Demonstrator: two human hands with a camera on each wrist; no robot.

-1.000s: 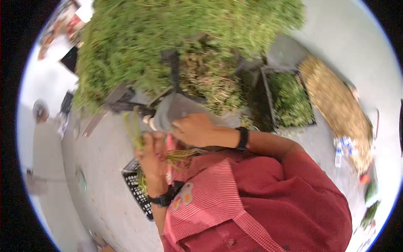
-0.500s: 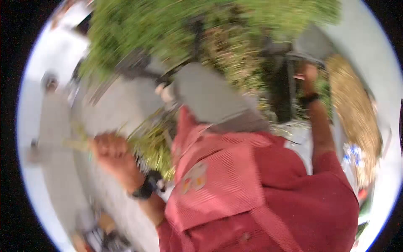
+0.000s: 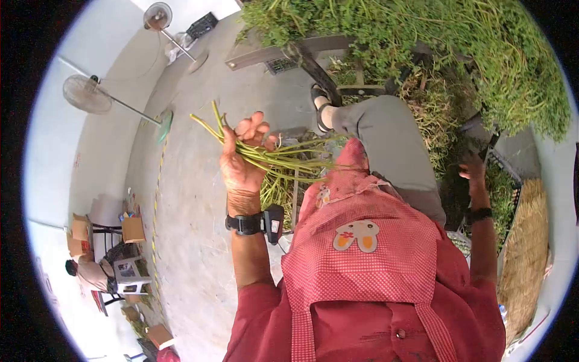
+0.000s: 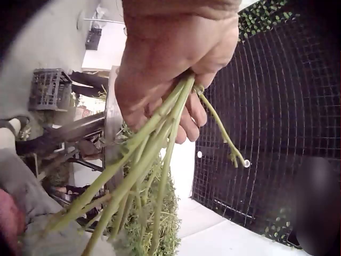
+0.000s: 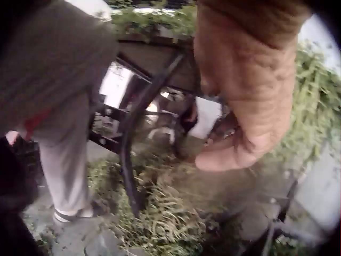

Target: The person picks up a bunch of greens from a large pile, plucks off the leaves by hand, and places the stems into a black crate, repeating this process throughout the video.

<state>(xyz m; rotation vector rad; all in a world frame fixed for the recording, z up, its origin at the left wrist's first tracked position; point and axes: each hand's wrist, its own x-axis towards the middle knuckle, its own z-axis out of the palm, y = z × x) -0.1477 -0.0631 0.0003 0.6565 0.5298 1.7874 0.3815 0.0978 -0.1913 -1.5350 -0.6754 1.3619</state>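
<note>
In the head view my left hand is raised in front of the apron and holds a small bunch of long green stems. The left wrist view has the fingers curled about these bare stems, which fan out below the palm; one thin stem splits off to the right. My right hand is out at the far right, beside a crate of greens, its fingers loosely bent with nothing seen in them. Up close in the right wrist view, that hand hangs over a heap of plant trimmings.
A table piled with leafy greens stands ahead, trimmings heaped beneath it. More stems lie low between my left arm and the apron. A straw mat lies at right. Standing fans and a seated person are at left.
The head view has swung to the left. My hands, close together a second ago, are now far apart; the right moved out to the right side, and the left still holds stems.
</note>
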